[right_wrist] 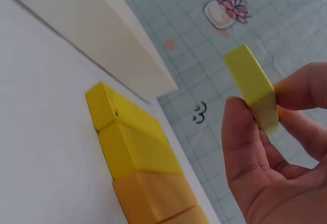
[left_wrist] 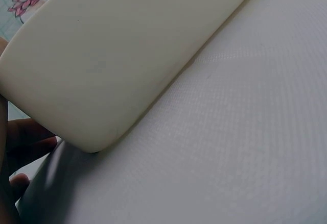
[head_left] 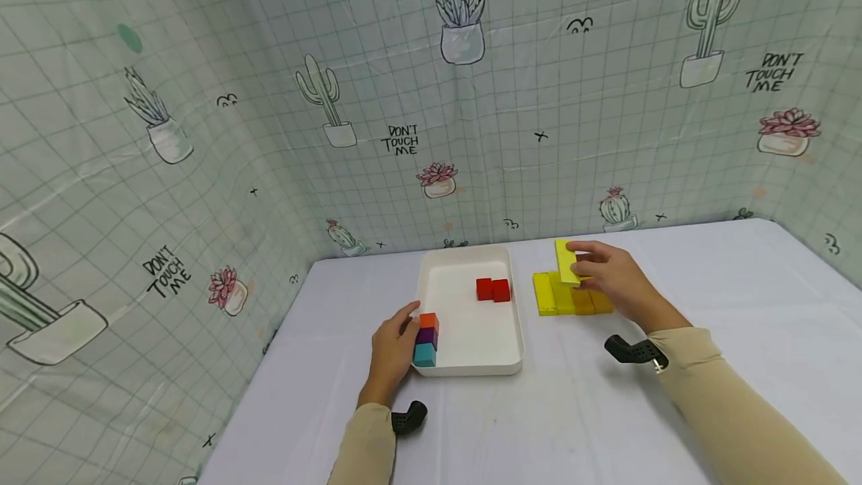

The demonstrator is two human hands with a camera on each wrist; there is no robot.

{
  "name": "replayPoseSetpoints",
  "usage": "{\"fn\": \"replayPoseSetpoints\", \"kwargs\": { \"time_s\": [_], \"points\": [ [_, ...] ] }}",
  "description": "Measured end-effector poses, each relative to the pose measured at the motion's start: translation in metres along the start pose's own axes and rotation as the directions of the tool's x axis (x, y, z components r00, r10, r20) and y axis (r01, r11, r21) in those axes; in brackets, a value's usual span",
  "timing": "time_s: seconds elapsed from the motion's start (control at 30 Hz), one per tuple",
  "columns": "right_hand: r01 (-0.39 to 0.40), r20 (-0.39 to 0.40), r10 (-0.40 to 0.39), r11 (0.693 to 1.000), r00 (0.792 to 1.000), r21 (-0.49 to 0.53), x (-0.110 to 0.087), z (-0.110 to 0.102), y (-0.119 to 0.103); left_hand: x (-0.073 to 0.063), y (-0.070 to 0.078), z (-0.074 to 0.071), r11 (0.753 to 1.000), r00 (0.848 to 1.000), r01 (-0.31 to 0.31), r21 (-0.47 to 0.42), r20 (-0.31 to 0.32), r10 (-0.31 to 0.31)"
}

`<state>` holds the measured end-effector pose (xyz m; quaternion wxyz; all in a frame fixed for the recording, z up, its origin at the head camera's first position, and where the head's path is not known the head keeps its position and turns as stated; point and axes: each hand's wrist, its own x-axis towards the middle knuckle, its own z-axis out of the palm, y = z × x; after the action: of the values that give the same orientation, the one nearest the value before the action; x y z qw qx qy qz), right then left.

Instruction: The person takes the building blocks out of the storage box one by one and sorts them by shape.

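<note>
Between thumb and fingertips, my right hand (head_left: 614, 281) pinches a flat yellow block (right_wrist: 250, 81). It is raised above a row of similar yellow blocks (head_left: 544, 295) on the table, shading to darker orange-yellow blocks (right_wrist: 158, 193) at one end. My left hand (head_left: 393, 348) holds the left wall of a white tray (head_left: 465, 359), with fingers (left_wrist: 30, 138) outside it. Beside that hand, an orange cube (head_left: 429, 322), a purple cube (head_left: 427, 336) and a teal cube (head_left: 425, 355) line the tray's left side. Two red cubes (head_left: 484, 289) sit together near its right wall.
A white cloth covers the table (head_left: 512, 432). Behind it and on the left hangs a gridded curtain (head_left: 559, 96) printed with potted plants. Black wrist devices (head_left: 634, 350) are on both arms. The yellow blocks lie just right of the tray.
</note>
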<state>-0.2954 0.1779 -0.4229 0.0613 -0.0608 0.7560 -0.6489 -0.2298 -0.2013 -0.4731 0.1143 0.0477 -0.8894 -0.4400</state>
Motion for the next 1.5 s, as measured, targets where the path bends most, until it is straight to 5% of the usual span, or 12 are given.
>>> {"fn": "replayPoseSetpoints", "kwargs": {
  "time_s": [1.07, 1.5],
  "points": [
    [-0.109, -0.024, 0.106, 0.98, 0.994, -0.165, -0.011, -0.052, 0.021, 0.001, -0.001, 0.001, 1.0, 1.0, 0.002, 0.009, -0.004, -0.002],
    [-0.172, -0.013, 0.178, 0.926, 0.984, -0.335, -0.009, -0.069, 0.038, 0.001, 0.001, 0.001, 1.0, 1.0, 0.007, 0.008, -0.011, -0.007]
  ]
}}
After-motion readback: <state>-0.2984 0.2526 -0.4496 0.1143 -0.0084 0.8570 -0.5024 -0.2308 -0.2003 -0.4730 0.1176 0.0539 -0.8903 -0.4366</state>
